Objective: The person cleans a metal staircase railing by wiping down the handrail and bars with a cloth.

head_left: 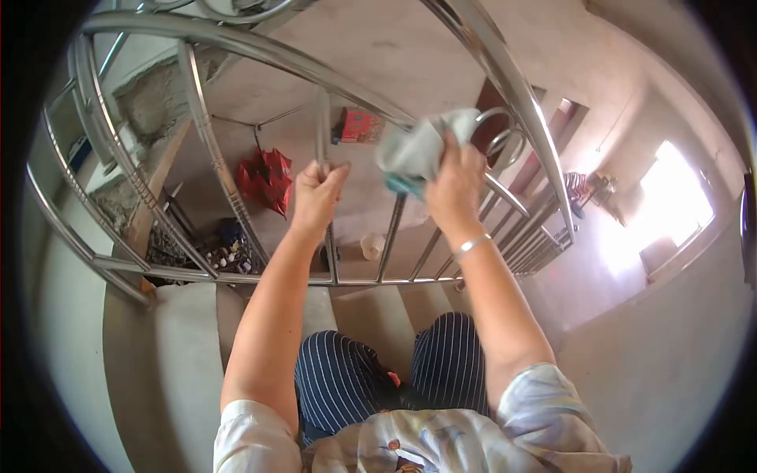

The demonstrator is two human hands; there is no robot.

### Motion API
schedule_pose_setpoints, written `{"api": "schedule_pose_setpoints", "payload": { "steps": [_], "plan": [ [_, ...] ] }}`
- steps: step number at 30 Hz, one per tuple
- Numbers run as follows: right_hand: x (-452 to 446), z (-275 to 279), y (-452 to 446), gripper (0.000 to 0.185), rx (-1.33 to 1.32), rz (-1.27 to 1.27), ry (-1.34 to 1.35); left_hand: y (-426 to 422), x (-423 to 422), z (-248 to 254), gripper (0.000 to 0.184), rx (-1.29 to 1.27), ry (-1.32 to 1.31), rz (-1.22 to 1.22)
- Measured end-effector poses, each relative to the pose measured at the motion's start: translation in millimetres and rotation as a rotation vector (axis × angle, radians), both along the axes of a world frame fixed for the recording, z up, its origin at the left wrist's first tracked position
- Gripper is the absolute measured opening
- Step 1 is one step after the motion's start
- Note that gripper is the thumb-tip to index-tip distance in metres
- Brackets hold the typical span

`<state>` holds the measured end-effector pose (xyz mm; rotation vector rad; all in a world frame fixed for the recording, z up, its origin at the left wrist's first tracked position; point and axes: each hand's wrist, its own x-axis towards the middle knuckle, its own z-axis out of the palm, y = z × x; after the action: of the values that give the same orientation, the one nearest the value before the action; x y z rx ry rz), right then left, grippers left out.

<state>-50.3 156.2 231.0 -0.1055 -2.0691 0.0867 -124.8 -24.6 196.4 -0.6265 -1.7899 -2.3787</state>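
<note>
One person in a pale patterned shirt [363, 445] and striped trousers [335, 378] had two knees [449, 335] near the metal railing [204, 118]. Pale steps [185, 339] lay below, their edge running along the bottom rail [244, 277]; a little free room remained between that rail and the knees. Two bare forearms [276, 296] reached over it, with one bracelet [473, 243] at the right wrist. The left hand [317, 193] was curled tight round one bar [322, 126], below the handrail [260, 54]. The right hand [457, 177], fingers bent in, had hold of one cloth [414, 150], grey-white with a teal edge. The cloth covered part of the railing, though blur hid from me just how it lay. A clear gap separated the two hands; just beyond the right one, at least two rings [505, 132] left scant room. Past the bars, I counted one red balloon [272, 180], one red box [361, 126] and one white bucket [372, 246]. Farthest off, one window [676, 193] glared.
</note>
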Motion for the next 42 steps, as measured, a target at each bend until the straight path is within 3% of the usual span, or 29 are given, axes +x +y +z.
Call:
{"api": "schedule_pose_setpoints", "payload": {
  "steps": [1,3,5,7,8,11,12,15,16,18,21,24,27,31,34,37,39,40,42],
  "plan": [
    [7,-6,13,0.053,-0.019,-0.107,-0.216,-1,1,3,0.021,-0.03,-0.022,-0.021],
    [20,-8,33,0.056,-0.001,-0.102,-0.26,1,1,2,0.025,-0.06,-0.046,-0.039],
    [18,-5,45,0.05,-0.147,0.128,-0.231,4,-2,-5,0.02,0.086,0.005,-0.069],
    [20,33,31,0.042,-0.218,0.194,-0.327,2,0,-2,0.02,0.037,0.021,0.021],
    [18,49,20,0.036,-0.376,0.415,-0.243,2,-1,-3,0.018,0.008,0.005,0.002],
    [21,108,-47,0.04,-0.117,0.776,-0.028,3,10,10,0.018,0.009,-0.059,-0.027],
    [17,120,-67,0.042,0.02,0.793,-0.004,1,14,15,0.02,0.032,-0.117,-0.048],
    [-10,144,-125,0.057,0.271,0.647,0.064,1,6,9,0.021,-0.028,-0.076,-0.016],
    [-21,147,-139,0.057,0.267,0.651,0.072,-1,9,12,0.022,-0.034,-0.092,-0.032],
    [-38,148,-158,0.055,0.232,0.392,0.192,1,5,6,0.022,-0.022,-0.099,-0.042],
    [-40,142,-159,0.055,0.16,0.453,0.21,4,3,0,0.021,0.068,-0.139,0.016],
    [-34,133,-149,0.053,0.205,0.49,0.226,-3,11,15,0.02,-0.064,-0.092,-0.04],
    [-33,127,-150,0.049,0.17,0.475,0.233,4,1,3,0.021,0.012,-0.084,-0.057],
    [-39,134,-155,0.033,0.114,0.493,0.256,7,-4,-3,0.021,0.088,-0.003,-0.053],
    [-38,135,-129,0.033,0.244,0.4,0.075,3,2,2,0.022,0.087,-0.032,-0.068],
    [-35,123,-78,0.034,0.156,0.378,-0.149,4,5,3,0.02,0.042,-0.037,-0.045],
    [-22,123,-62,0.036,-0.162,0.481,-0.447,5,6,5,0.017,0.106,-0.065,-0.075],
    [-20,125,-65,0.036,-0.157,0.479,-0.443,5,6,6,0.017,0.111,-0.06,-0.077],
    [-15,130,-83,0.036,0.191,0.651,-0.062,4,5,7,0.016,0.005,-0.1,-0.035]
  ]
}}
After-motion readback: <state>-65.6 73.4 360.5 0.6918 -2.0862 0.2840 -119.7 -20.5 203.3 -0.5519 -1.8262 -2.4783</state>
